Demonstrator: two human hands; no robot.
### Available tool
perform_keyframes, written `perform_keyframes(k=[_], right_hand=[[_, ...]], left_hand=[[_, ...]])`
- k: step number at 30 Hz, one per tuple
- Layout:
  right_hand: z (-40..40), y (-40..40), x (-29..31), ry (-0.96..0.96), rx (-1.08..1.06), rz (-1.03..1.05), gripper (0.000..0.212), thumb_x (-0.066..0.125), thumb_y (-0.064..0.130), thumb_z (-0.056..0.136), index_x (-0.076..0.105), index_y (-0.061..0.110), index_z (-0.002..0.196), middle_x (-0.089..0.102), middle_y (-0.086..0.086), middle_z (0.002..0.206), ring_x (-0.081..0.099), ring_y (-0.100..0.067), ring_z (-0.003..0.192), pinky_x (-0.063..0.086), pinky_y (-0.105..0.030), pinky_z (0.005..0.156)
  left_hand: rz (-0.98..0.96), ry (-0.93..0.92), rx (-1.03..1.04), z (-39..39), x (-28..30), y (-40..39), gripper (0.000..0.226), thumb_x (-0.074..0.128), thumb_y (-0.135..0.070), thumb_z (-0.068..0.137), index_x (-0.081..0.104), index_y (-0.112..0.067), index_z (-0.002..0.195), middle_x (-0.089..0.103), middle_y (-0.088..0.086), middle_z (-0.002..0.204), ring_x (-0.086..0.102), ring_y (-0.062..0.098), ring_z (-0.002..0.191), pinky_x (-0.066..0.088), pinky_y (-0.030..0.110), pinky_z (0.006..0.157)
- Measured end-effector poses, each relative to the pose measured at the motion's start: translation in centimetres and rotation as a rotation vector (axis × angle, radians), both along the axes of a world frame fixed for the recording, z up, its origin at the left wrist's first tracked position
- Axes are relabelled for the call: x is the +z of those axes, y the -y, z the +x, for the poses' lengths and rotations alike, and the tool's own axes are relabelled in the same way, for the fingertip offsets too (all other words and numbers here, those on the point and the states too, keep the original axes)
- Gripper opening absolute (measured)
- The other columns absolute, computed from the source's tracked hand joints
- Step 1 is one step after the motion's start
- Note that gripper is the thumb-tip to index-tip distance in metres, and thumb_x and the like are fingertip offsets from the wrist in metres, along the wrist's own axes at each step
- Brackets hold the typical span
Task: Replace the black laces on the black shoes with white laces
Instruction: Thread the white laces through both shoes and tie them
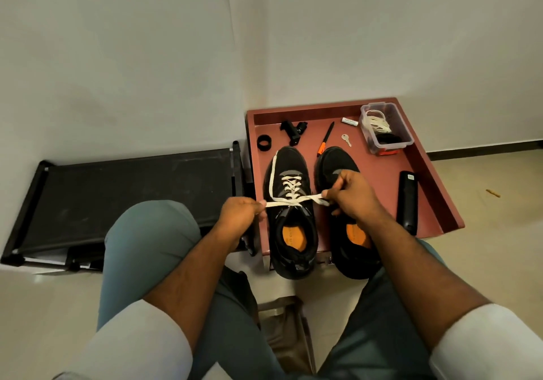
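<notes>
White flat lace is already crossed through the eyelets of the left black sports shoe with orange insole, which stands on the reddish-brown tray with its heel over the near edge. The left hand pinches one end of this lace, and the right hand pinches the other end; both are closed on it and pull it sideways, so the lace is stretched tight across the top eyelets. One long part loops around the toe. I judge the step is to tighten and tie. To do it well, both ends should be pulled with equal force, so the crossings lie flat, and the ends should come out equal before the knot. The second black shoe, just beside, seems not laced yet; more pale laces lie in the clear plastic box.
</notes>
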State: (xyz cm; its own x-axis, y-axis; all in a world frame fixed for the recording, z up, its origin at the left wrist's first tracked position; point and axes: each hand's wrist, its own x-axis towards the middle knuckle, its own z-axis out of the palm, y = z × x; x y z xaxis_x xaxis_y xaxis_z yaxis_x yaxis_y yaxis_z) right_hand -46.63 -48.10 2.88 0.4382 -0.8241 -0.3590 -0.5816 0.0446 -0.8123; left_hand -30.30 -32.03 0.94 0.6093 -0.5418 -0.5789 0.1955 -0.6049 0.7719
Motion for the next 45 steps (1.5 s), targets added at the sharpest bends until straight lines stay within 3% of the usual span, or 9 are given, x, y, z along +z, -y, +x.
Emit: perform_keyframes(k=[6, 14, 19, 22, 26, 29, 35, 39, 45], right_hand=[[0.0, -0.6, -0.8, -0.097, -0.071, -0.075, 0.028, 0.069, 0.002, 0.083, 0.047, 0.013, 0.071, 0.06, -0.011, 0.064, 0.055, -0.017, 0.04, 0.042, -0.022, 0.037], [-0.1, -0.1, -0.8, -0.063, -0.17, 0.004, 0.033, 0.069, -0.004, 0.081, 0.045, 0.013, 0.065, 0.058, -0.012, 0.061, 0.051, -0.012, 0.034, 0.038, -0.021, 0.035], [0.1, -0.1, -0.4, -0.022, -0.233, 0.054, 0.034, 0.069, -0.005, 0.081, 0.044, 0.013, 0.065, 0.059, -0.011, 0.061, 0.05, -0.014, 0.034, 0.043, -0.025, 0.038], [-0.8, -0.2, 0.1, 0.041, -0.19, 0.104, 0.025, 0.071, -0.002, 0.081, 0.05, 0.01, 0.073, 0.056, -0.008, 0.06, 0.046, -0.009, 0.033, 0.039, -0.021, 0.034], [-3.2, 1.1, 0.6, 0.112, -0.104, 0.079, 0.009, 0.071, 0.003, 0.083, 0.063, 0.006, 0.086, 0.062, -0.006, 0.072, 0.054, -0.014, 0.055, 0.047, -0.023, 0.041], [-4.6, 2.7, 0.9, 0.109, -0.099, 0.035, 0.005, 0.069, 0.002, 0.084, 0.068, 0.005, 0.081, 0.064, -0.008, 0.074, 0.057, -0.015, 0.062, 0.051, -0.023, 0.047], [-5.0, 7.3, 1.6, 0.053, -0.009, -0.06, 0.006, 0.067, -0.001, 0.085, 0.069, 0.001, 0.079, 0.067, -0.008, 0.073, 0.063, -0.014, 0.065, 0.057, -0.027, 0.059], [-4.1, 12.1, 1.3, -0.011, 0.048, -0.173, 0.004, 0.067, 0.003, 0.086, 0.071, 0.001, 0.084, 0.069, -0.005, 0.082, 0.065, -0.015, 0.077, 0.057, -0.024, 0.066], [-2.2, 20.8, -1.2, -0.169, 0.052, -0.392, 0.018, 0.066, 0.005, 0.087, 0.073, 0.008, 0.103, 0.068, -0.003, 0.102, 0.062, -0.018, 0.097, 0.046, -0.022, 0.078]], left_hand=[[-0.015, -0.153, 0.432, 0.3, -1.3, 0.6, 0.011, 0.059, -0.006, 0.094, 0.065, -0.002, 0.086, 0.064, 0.01, 0.073, 0.058, 0.017, 0.061, 0.051, 0.028, 0.059], [-0.017, -0.16, 0.622, 0.9, -2.3, 1.1, 0.011, 0.059, -0.004, 0.094, 0.065, 0.003, 0.088, 0.06, 0.009, 0.067, 0.058, 0.016, 0.052, 0.054, 0.024, 0.047], [-0.008, -0.22, 0.619, 0.9, -2.4, 1.0, 0.015, 0.059, -0.006, 0.094, 0.065, 0.007, 0.1, 0.062, 0.011, 0.073, 0.062, 0.019, 0.058, 0.057, 0.029, 0.053], [0.059, -0.215, 0.446, 0.9, -1.7, 0.7, 0.024, 0.064, -0.018, 0.093, 0.064, 0.001, 0.107, 0.062, 0.009, 0.081, 0.061, 0.022, 0.068, 0.058, 0.036, 0.063], [0.109, 0.477, 0.059, 0.3, -0.5, 1.2, 0.067, 0.074, -0.054, 0.075, 0.054, -0.022, 0.131, 0.056, 0.006, 0.123, 0.056, 0.024, 0.111, 0.05, 0.046, 0.095], [-0.047, 0.703, -0.232, -1.0, 0.9, 3.9, 0.063, 0.073, -0.045, 0.08, 0.051, -0.024, 0.136, 0.051, 0.003, 0.133, 0.047, 0.02, 0.124, 0.042, 0.042, 0.104], [-0.097, 0.777, -0.73, -3.2, 2.1, 15.3, 0.058, 0.071, -0.02, 0.085, 0.049, -0.013, 0.138, 0.051, 0.008, 0.136, 0.052, 0.026, 0.122, 0.043, 0.041, 0.104], [0.082, 0.846, -1.064, -3.4, 1.8, 22.2, 0.059, 0.073, -0.015, 0.081, 0.049, -0.014, 0.136, 0.055, 0.007, 0.133, 0.053, 0.026, 0.121, 0.045, 0.042, 0.102], [0.279, 0.725, -1.387, -2.3, -0.1, 27.7, 0.074, 0.082, -0.017, 0.074, 0.048, -0.015, 0.14, 0.056, 0.004, 0.136, 0.053, 0.024, 0.125, 0.043, 0.039, 0.107]])
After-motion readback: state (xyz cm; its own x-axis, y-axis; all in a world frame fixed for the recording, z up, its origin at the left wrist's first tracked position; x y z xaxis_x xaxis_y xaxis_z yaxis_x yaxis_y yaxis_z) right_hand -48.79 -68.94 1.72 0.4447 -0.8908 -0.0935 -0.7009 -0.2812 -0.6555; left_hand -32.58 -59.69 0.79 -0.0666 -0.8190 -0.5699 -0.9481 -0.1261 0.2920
